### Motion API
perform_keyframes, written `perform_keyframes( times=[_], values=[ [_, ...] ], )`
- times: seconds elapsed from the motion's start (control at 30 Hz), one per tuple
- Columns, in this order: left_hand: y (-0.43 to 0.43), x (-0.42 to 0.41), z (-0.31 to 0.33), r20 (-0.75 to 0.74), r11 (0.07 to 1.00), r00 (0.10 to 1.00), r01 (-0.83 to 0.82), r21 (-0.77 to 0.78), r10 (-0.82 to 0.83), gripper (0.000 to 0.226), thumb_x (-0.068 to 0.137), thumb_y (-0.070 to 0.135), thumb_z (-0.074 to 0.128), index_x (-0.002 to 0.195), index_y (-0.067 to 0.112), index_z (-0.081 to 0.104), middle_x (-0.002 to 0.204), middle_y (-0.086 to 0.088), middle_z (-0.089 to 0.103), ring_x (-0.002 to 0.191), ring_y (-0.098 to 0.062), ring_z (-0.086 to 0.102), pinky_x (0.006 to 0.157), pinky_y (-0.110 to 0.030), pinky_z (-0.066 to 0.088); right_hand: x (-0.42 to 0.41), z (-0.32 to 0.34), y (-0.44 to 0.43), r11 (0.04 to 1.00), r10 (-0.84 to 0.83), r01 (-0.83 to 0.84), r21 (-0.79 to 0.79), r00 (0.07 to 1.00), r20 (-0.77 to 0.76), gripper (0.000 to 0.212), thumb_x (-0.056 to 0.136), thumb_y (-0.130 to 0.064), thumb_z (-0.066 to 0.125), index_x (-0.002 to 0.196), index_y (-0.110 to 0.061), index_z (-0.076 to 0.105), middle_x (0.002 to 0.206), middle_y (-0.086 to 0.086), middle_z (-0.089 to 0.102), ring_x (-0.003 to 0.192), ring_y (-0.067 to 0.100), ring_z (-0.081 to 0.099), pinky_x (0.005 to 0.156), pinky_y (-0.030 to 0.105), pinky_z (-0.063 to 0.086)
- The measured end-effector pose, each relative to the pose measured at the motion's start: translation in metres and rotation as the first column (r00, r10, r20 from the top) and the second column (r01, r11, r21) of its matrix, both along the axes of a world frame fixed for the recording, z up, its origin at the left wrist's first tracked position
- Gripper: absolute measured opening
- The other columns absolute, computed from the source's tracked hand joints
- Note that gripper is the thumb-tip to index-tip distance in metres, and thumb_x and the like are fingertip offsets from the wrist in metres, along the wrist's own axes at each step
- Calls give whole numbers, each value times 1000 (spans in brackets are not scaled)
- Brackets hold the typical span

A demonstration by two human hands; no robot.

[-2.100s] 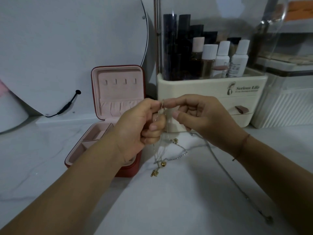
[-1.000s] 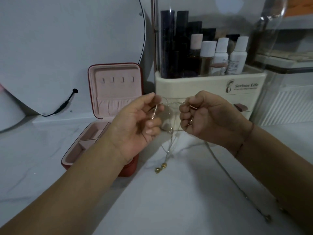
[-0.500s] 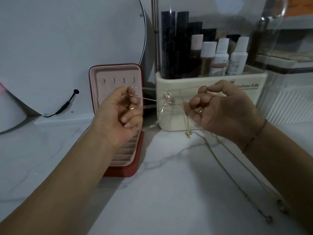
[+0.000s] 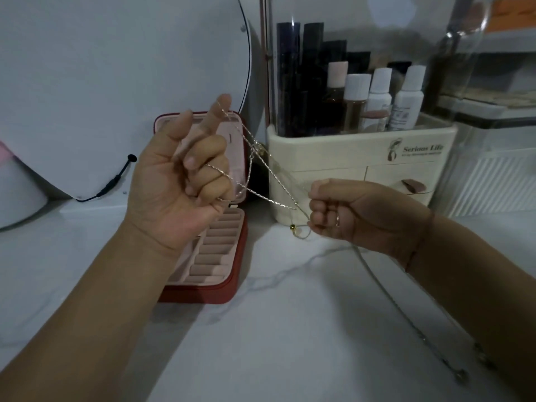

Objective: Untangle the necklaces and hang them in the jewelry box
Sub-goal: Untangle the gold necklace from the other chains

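jewelry box [image 4: 200, 297] open just behind left hand [image 4: 174, 187], lid hooks [image 4: 230, 137] mostly hidden by it | left hand raised, fingers curled, necklaces [image 4: 262, 195] looped over them | right hand [image 4: 356, 216] lower, fisted on same necklaces | necklaces taut, slanting down from left hand to right | tangle [image 4: 256, 147] nearer left hand; strand-by-strand crossing unreadable

Only thing you can actually read here is the "Serious Life" lettering [image 4: 423, 148], printed in dark script on the front of the cream makeup organizer [image 4: 333, 158], toward the right side of its face. There's a small logo [image 4: 394, 149] just left of it, looks like a figure's silhouette. A smaller line of print sits right under the brand name, but it's too tiny to make out. The rightmost white bottle [image 4: 407, 107] inside has label print too, also unreadable.
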State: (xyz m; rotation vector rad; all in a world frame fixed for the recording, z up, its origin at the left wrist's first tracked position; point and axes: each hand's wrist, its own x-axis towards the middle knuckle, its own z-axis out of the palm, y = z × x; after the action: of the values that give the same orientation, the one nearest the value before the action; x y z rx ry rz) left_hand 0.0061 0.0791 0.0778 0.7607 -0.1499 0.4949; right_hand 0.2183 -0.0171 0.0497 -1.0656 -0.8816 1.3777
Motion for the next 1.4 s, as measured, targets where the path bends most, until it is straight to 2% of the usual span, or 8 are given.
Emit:
perform_keyframes(
  times=[0.13, 0.27, 0.43, 0.6, 0.77, 0.97, 1.13, 1.4],
  values=[
    [-2, -3, 4, 8, 998, 998, 56, 37, -57, 45, 95, 23, 48, 138, 15, 37, 62, 1, 31, 46, -14, 24, 46, -27, 19, 0, 2, -2, 1000, 21, -21, 3, 999, 41, 18, 86, -5, 57, 73, -14, 49, 65, 3, 54, 53, 12, 57, 61, 24, 52],
    [-1, -8, 6, 20, 995, 995, 98, 28, -99, 54, 95, 23, 48, 145, 15, 29, 63, -1, 31, 47, -14, 23, 46, -28, 18, -1, 4, -5, 999, 45, -45, -14, 998, 36, 20, 66, -7, 67, 74, -17, 51, 67, 2, 57, 53, 11, 56, 63, 22, 53],
    [0, -11, 8, 15, 994, 994, 105, 19, -105, 55, 95, 23, 48, 146, 14, 28, 63, -1, 31, 46, -14, 20, 45, -27, 14, -3, 5, -6, 1000, 24, -24, 3, 994, 107, 27, 84, 7, 59, 74, -17, 51, 66, 3, 54, 50, 9, 55, 63, 24, 56],
    [-1, -12, 8, 12, 994, 994, 106, 7, -106, 55, 95, 23, 48, 146, 15, 28, 63, -2, 30, 44, -12, 14, 44, -26, 12, -6, 6, -9, 998, 24, -33, 48, 981, 191, 24, 87, 9, 55, 76, -11, 58, 65, 5, 60, 50, 9, 58, 54, 22, 54],
    [-3, -12, 11, 6, 996, 996, 86, 23, -86, 54, 95, 22, 48, 145, 17, 28, 62, -1, 30, 43, -11, 12, 43, -24, 10, -7, 4, -10, 993, -32, 2, 118, 969, 246, 27, 86, 6, 59, 71, -14, 70, 68, 4, 66, 65, 11, 66, 70, 25, 59],
    [-7, -13, 15, -1, 995, 996, 88, 51, -88, 54, 95, 20, 48, 145, 15, 29, 62, -2, 29, 43, -10, 11, 42, -24, 9, -10, 1, -9, 992, -56, 25, 125, 965, 255, 33, 86, 2, 60, 69, -20, 78, 76, -2, 71, 83, 13, 65, 94, 31, 52],
    [-11, -13, 18, 14, 993, 996, 84, 85, -86, 58, 94, 18, 50, 146, 14, 26, 61, -2, 30, 42, -11, 13, 41, -24, 10, -15, -2, -9, 995, -38, 18, 96, 977, 209, 24, 89, 4, 55, 84, -13, 71, 76, 2, 72, 83, 16, 68, 89, 30, 55],
    [-18, -11, 20, -14, 985, 997, 76, 154, -75, 62, 94, 18, 50, 149, 12, 21, 62, -3, 31, 46, -12, 18, 42, -23, 9, -30, -6, -10, 994, 65, -74, 81, 992, 106, 20, 95, 8, 43, 89, -7, 56, 75, 5, 60, 78, 24, 70, 85, 38, 57]
  ],
)
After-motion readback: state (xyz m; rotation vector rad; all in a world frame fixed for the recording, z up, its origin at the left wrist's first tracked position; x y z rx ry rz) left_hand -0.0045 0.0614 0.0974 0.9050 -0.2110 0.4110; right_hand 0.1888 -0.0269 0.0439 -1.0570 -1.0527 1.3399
